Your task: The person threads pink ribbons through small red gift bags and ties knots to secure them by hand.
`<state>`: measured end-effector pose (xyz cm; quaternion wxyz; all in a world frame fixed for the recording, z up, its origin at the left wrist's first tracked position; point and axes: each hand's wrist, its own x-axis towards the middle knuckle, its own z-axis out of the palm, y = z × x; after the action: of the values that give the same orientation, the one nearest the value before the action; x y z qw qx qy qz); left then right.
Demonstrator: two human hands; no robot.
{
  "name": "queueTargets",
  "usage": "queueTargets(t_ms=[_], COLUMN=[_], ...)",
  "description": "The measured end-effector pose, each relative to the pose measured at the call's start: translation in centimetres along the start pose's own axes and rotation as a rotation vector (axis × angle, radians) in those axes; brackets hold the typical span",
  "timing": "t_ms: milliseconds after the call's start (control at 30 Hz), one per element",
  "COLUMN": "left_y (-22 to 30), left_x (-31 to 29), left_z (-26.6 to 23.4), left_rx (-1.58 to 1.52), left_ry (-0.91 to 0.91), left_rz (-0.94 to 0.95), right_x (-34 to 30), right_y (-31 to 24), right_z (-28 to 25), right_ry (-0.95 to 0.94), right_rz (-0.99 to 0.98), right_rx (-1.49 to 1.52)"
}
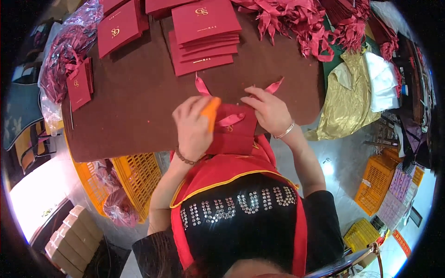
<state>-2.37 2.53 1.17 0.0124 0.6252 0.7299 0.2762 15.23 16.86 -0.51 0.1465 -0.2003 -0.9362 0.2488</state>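
Observation:
A small dark red paper bag (244, 123) lies at the table's near edge, against my apron. A pink ribbon (230, 120) crosses its front, and loose ribbon ends stick up beyond both hands. My left hand (191, 125) is at the bag's left side, closed round an orange tool (211, 113) whose working end is hidden. My right hand (272, 113) grips the bag's upper right edge with bent fingers, close to a ribbon end (274, 86). Whether those fingers also pinch the ribbon cannot be seen.
Stacked red bags (206, 28) stand beyond my hands on the brown table (125, 129). Pink-ribboned bags (320, 28) heap up at the far right, near gold plastic wrapping (347, 102). A tagged red bag (79, 88) lies left. Yellow crates (136, 178) stand below the table's edge.

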Motion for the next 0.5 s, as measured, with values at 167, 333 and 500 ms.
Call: queueTargets(t_ms=[167, 333, 500], left_y=[1.4, 1.2, 1.1], left_x=[1.7, 1.4, 1.4], left_z=[2.6, 3.1, 3.0], left_rx=[0.034, -0.024, -0.174], left_ry=[-0.142, -0.224, -0.200], left_rz=[0.127, 0.092, 0.087], right_x=[1.7, 2.6, 2.7], right_y=[0.3, 1.1, 1.4], right_z=[-1.5, -2.3, -3.2], right_ry=[-0.285, -0.388, -0.465], right_rz=[-0.023, -0.117, -0.155], right_rx=[0.040, -0.029, 0.061])
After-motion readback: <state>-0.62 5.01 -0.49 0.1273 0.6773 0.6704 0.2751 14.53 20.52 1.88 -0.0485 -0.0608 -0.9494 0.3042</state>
